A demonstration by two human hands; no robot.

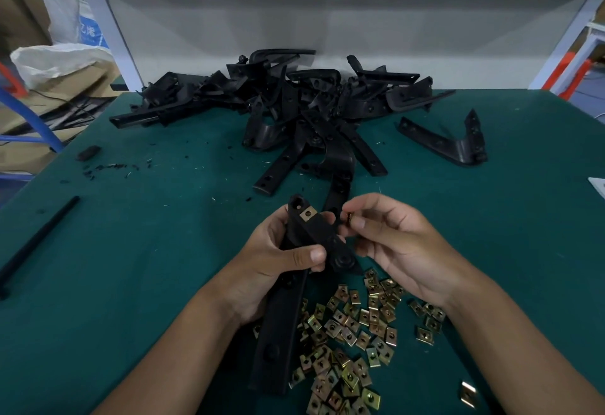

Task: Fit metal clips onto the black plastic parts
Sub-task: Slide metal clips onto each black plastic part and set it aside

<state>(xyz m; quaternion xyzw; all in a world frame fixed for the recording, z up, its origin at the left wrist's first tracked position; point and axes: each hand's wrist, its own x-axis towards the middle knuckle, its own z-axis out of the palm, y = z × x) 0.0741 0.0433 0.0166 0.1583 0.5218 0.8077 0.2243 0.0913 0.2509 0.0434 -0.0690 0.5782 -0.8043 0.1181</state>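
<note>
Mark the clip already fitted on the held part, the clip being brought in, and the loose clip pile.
Fitted clip point(307, 214): head view, its flat face.
Incoming clip point(349, 219): head view, its exposed edge.
Loose clip pile point(350, 336): head view, pile centre.

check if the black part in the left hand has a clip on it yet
Yes, one is on. A brass-coloured metal clip sits on the upper end of the black plastic part that the left hand grips.

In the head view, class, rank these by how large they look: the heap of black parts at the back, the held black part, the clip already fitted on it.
1. Heap of black parts
2. Held black part, gripped by the left hand; being nearer the camera enlarges it
3. Fitted clip
</note>
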